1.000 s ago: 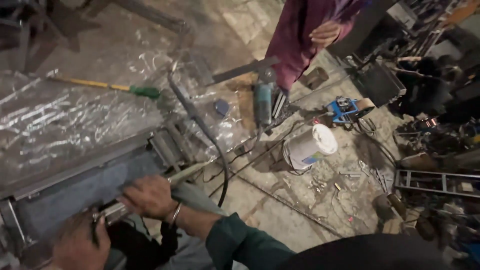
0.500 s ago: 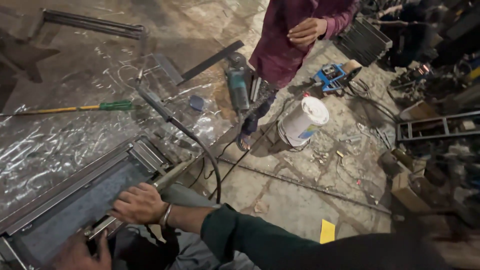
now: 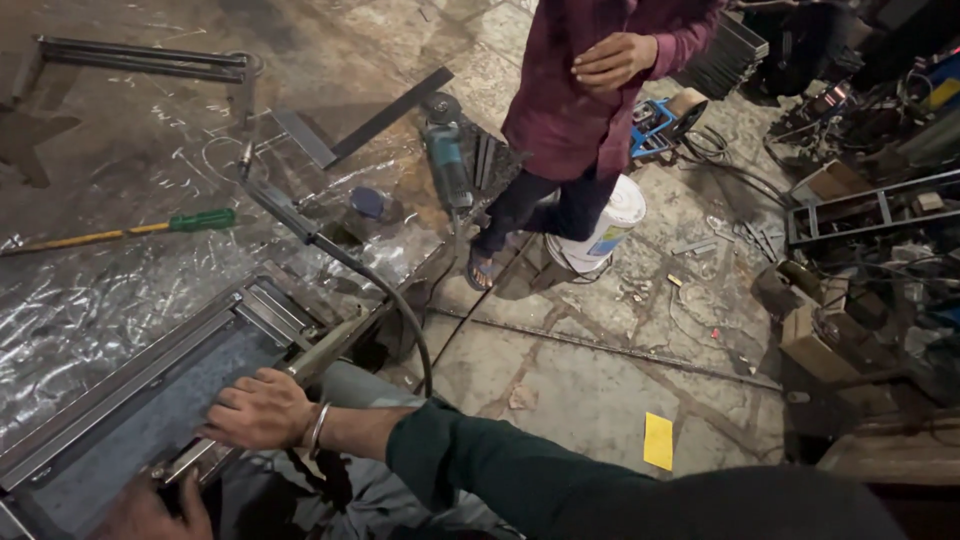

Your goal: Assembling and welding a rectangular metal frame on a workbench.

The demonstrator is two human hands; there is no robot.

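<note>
My right hand (image 3: 258, 410), with a metal bangle on its wrist, lies over a long grey metal bar (image 3: 325, 348), fingers curled down onto it. The bar runs along the near edge of a steel frame with a dark sheet panel (image 3: 120, 405). Only the top of my left hand (image 3: 150, 512) shows at the bottom left edge, closed around the bar's lower end. A black cable (image 3: 400, 305) curves past the bar's far end.
Another person in a maroon shirt (image 3: 590, 100) stands beside a white bucket (image 3: 612, 225). An angle grinder (image 3: 446, 160), a green-handled tool (image 3: 195, 220) and crinkled plastic sheet (image 3: 70, 300) lie on the floor. Metal frames and clutter (image 3: 860, 215) fill the right side; a yellow scrap (image 3: 658, 440) lies nearby.
The view has swung so the standing person and the bucket sit nearer the middle. My right hand has slid slightly down the bar; both hands stay on it.
</note>
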